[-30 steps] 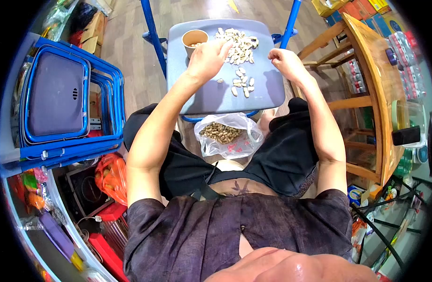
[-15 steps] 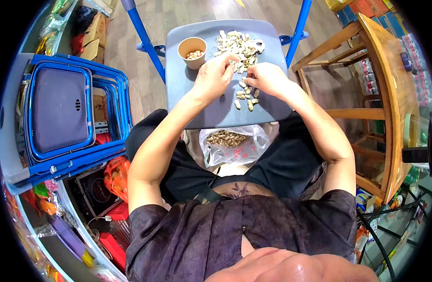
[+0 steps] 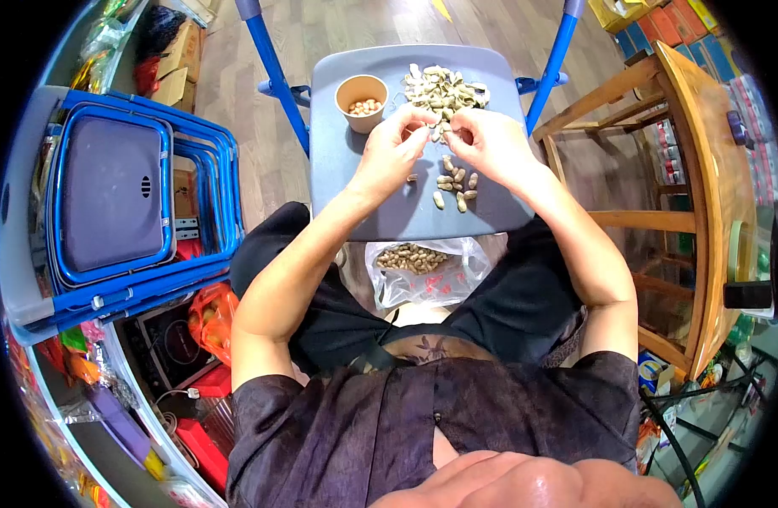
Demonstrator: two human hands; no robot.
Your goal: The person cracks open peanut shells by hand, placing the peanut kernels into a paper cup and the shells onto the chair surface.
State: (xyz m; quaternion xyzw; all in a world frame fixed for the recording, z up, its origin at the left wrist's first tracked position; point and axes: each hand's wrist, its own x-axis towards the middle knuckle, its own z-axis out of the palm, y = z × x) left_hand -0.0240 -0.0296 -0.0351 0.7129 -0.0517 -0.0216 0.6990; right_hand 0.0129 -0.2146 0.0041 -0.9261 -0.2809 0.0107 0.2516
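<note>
The left hand and right hand are curling half-closed, fingertips drawing near each other; what they are pinching is too small to tell. Peanuts are lying just below on the grey board, near piled shells.

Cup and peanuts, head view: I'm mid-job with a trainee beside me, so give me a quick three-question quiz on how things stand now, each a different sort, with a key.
1. What shows inside the cup?
a) empty shells
b) shelled kernels
c) whole unshelled peanuts

2. True or false: the shell heap lies to the left of the cup, as the person sees it.

3. Fill the gap: the hand nearer the cup is the person's ____ one.

Key: 1 b; 2 false; 3 left
</note>
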